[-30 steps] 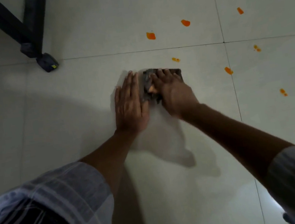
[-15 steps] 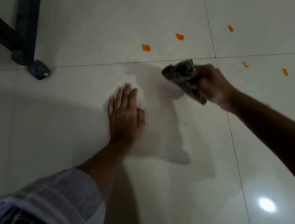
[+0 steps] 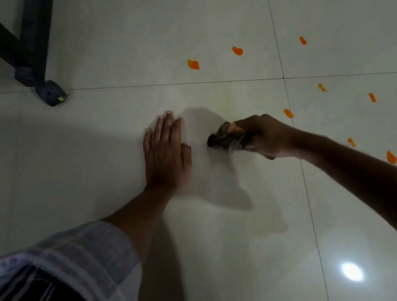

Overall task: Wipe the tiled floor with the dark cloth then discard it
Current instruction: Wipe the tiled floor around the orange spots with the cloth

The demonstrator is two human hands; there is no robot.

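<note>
Head view, left hand: your left hand [image 3: 166, 155] lies flat on the tiled floor [image 3: 117, 126], fingers [image 3: 166, 126] straight and close together, gripping nothing.
Head view, right hand: your right hand [image 3: 265, 135] has its fingers clamped on the dark cloth [image 3: 226, 139], bunched, just right of the left hand; whether it touches the floor, you cannot tell.
Floor: orange scraps [image 3: 193, 64] lie scattered beyond and to your right.
Far left: a dark furniture leg [image 3: 32, 46] stands on the tiles.
</note>
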